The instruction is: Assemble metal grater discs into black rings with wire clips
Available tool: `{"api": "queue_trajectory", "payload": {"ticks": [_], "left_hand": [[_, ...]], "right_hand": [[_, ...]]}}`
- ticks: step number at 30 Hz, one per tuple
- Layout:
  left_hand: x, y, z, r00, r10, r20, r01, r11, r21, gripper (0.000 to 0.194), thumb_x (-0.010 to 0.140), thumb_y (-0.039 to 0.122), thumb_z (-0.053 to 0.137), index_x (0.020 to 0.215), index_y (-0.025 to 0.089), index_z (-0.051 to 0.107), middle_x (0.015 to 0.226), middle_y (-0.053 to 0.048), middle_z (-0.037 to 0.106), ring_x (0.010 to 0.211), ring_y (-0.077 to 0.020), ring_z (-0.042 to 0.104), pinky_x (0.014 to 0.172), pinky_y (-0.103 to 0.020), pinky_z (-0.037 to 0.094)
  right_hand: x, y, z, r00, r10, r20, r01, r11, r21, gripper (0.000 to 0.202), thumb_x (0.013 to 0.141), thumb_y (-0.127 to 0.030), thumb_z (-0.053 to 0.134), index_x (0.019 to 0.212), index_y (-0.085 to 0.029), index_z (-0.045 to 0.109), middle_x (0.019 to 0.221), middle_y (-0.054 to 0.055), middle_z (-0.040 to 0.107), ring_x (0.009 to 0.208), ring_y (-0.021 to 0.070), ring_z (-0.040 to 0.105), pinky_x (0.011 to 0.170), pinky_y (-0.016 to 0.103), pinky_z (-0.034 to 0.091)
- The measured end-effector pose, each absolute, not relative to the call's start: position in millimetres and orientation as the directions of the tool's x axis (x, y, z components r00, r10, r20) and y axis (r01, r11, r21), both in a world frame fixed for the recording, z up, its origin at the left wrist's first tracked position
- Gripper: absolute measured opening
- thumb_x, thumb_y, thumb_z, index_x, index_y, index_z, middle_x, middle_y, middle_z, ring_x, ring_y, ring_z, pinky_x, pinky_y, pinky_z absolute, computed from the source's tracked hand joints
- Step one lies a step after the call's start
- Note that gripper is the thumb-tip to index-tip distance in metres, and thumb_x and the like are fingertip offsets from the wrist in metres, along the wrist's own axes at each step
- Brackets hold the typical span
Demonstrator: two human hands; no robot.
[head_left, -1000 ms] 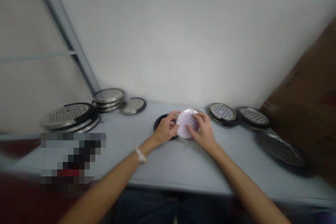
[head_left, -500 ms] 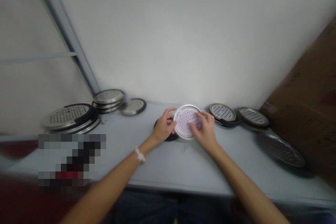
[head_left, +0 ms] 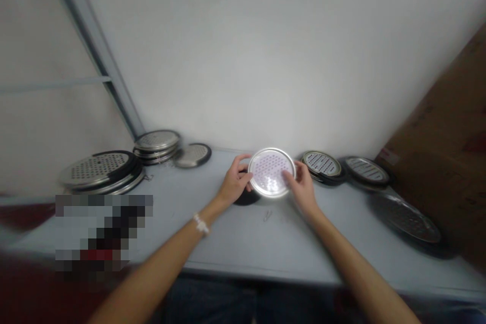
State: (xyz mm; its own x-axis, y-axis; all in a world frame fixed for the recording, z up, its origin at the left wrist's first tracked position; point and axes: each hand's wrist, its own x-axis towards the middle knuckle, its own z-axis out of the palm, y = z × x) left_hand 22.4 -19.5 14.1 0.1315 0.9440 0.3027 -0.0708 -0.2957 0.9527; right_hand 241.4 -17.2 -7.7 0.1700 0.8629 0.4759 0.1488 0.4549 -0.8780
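Observation:
A round metal disc with a perforated, purplish centre and a shiny rim is raised over the table, facing me. My left hand grips its left edge between thumb and fingers. At the right edge, my right hand pinches it, thumb on the front and fingers behind. Below and behind my left hand lies a black round piece, partly hidden. A small wire-like item rests on the table just below the disc.
Stacked perforated discs with black rims stand at the far left and back left, beside a single disc. More discs line the right. Brown boxes border the grey table.
My right hand has slid from the disc's face to its right edge. The disc has tilted and risen slightly, now catching a bright reflection.

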Motion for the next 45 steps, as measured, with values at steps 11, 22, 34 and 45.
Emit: {"api": "queue_trajectory", "payload": {"ticks": [11,22,34,45], "left_hand": [[21,-15,10,0.138,0.947,0.290,-0.040,-0.288,0.957,0.050,0.080,0.023,0.064,0.126,0.020,0.045,0.091,0.001,0.065,0.047,-0.0062,0.058,0.042,-0.018,0.047],[18,-10,3,0.144,0.955,0.260,-0.002,-0.262,0.965,0.048,0.079,0.022,0.065,0.124,0.020,0.046,0.090,0.001,0.066,0.045,-0.0054,0.058,0.041,-0.017,0.047],[17,-9,0,0.152,0.954,0.258,0.082,-0.272,0.959,0.044,0.083,0.023,0.060,0.124,0.021,0.046,0.087,0.001,0.066,0.046,-0.0063,0.057,0.043,-0.018,0.047],[17,-11,-1,0.148,0.953,0.265,0.127,-0.284,0.950,0.043,0.085,0.022,0.058,0.126,0.021,0.045,0.092,-0.001,0.067,0.048,-0.0061,0.057,0.045,-0.018,0.047]], "right_hand": [[240,-19,-2,0.136,0.938,0.319,-0.037,0.327,-0.944,0.044,0.073,-0.049,0.076,0.100,-0.021,0.058,0.078,0.002,0.071,0.063,0.0188,0.063,0.054,0.029,0.049],[242,-21,-5,0.155,0.891,0.428,0.253,0.383,-0.889,0.036,0.081,-0.048,0.064,0.099,-0.018,0.060,0.082,0.005,0.068,0.067,0.0199,0.059,0.058,0.032,0.047],[244,-24,-1,0.110,0.870,0.481,0.502,0.369,-0.782,0.033,0.082,-0.038,0.055,0.101,-0.013,0.064,0.080,0.006,0.068,0.065,0.0184,0.054,0.059,0.029,0.043],[243,-26,0,0.090,0.866,0.492,0.557,0.366,-0.745,0.031,0.083,-0.037,0.054,0.101,-0.014,0.063,0.074,0.003,0.065,0.062,0.0171,0.052,0.057,0.027,0.041]]}}
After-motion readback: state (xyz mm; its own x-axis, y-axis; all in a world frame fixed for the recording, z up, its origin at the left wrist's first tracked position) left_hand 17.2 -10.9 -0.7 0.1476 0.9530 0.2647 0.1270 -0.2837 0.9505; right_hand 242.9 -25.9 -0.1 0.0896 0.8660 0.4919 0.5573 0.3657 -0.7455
